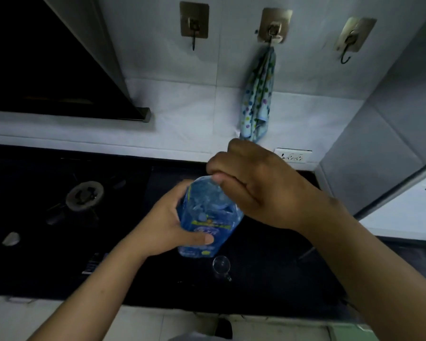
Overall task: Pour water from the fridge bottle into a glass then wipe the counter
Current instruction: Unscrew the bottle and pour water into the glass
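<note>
Head cam: left hand (167, 225) is gripping the bottle (207, 215), right hand (253, 185) is pinching its top, cap hidden tbh — imo keep it upright w/ the glass (221, 265) close.

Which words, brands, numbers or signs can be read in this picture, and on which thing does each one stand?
None can be read.
Blue plastic water bottle, held in the left hand with the right hand at its top: its label has a yellow band and white lettering, too blurred to read.
White wall socket plate: only dark holes and switches, no legible marks.
</note>
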Motion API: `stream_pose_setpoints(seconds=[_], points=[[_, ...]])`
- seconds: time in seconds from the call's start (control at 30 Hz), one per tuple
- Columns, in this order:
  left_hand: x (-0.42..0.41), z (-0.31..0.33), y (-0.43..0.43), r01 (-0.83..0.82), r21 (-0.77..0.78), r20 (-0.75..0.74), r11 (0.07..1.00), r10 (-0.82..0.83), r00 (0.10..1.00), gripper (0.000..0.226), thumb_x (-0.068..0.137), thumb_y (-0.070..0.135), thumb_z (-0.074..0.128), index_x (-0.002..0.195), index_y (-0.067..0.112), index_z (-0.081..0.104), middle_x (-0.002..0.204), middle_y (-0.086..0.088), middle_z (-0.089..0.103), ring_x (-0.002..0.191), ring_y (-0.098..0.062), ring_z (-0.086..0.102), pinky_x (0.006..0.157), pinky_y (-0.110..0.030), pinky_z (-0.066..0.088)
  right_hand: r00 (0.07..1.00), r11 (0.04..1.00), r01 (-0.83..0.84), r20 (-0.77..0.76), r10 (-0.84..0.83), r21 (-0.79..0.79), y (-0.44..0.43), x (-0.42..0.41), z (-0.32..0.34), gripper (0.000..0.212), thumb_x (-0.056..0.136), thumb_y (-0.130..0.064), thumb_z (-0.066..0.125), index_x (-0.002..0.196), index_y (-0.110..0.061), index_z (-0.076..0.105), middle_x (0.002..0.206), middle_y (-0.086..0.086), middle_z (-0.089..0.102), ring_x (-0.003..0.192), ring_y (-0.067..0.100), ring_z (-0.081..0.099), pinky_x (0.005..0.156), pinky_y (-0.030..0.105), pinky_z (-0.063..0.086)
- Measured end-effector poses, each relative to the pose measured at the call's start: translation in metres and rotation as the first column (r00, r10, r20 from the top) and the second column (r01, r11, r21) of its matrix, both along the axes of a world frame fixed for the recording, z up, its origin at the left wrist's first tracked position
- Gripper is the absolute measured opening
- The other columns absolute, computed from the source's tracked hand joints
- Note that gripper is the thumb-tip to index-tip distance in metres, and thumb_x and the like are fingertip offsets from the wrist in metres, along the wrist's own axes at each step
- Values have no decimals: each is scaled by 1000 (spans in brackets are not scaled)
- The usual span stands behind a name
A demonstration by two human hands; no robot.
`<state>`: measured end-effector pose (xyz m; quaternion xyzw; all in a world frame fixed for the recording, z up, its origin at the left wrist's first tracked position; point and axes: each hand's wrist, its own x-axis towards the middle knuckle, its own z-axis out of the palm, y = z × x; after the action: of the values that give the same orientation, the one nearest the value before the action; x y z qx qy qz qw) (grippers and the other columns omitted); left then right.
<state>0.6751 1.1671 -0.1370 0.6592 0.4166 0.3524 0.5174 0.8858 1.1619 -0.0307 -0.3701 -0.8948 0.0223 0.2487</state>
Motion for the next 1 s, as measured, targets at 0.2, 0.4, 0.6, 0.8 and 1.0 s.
stream_pose_setpoints(seconds=[0.2, 0.4, 0.6, 0.8, 1.0], points=[[5, -15, -12, -146, 30, -104, 989, 148, 983, 78, 55, 12, 98, 118, 35, 57, 110, 15, 71, 100, -5, 70, 86, -25, 56, 940, 907, 310, -53, -338, -285, -3, 3, -15, 36, 94, -50, 54, 119, -25, 58, 88, -6, 57, 76, 10, 56, 69, 27, 46], [1, -26, -19, -167, 11, -125, 986, 168, 978, 78, 55, 13, 98, 117, 36, 56, 108, 18, 70, 100, -3, 70, 89, -27, 57, 940, 872, 299, -35, -338, -388, -6, -1, -25, 24, 94, -41, 56, 116, -30, 54, 90, -4, 57, 78, 14, 58, 70, 31, 48], [-1, -32, -24, -141, 46, -180, 989, 147, 973, 78, 56, 16, 98, 117, 38, 55, 108, 26, 68, 98, 4, 68, 85, -15, 54, 880, 852, 464, 11, -476, -242, -9, -12, -45, 36, 94, -54, 53, 84, -20, 53, 64, -3, 54, 64, 24, 56, 58, 34, 44], [-12, -55, -32, -119, 20, -244, 993, 120, 962, 78, 56, 17, 97, 113, 43, 52, 104, 24, 68, 97, 8, 66, 79, -5, 48, 937, 899, 264, -128, -325, -350, -20, 1, -71, 13, 98, -23, 52, 107, -22, 61, 88, -2, 53, 79, 13, 55, 76, 28, 48], [-20, -89, -44, -126, -30, -320, 992, 110, 941, 80, 57, 12, 96, 111, 46, 49, 106, 16, 68, 96, 14, 63, 75, -1, 46, 814, 765, 451, -140, -564, -460, -25, 26, -152, 25, 91, -13, 61, 116, -13, 60, 105, 6, 57, 83, 19, 59, 73, 21, 47]])
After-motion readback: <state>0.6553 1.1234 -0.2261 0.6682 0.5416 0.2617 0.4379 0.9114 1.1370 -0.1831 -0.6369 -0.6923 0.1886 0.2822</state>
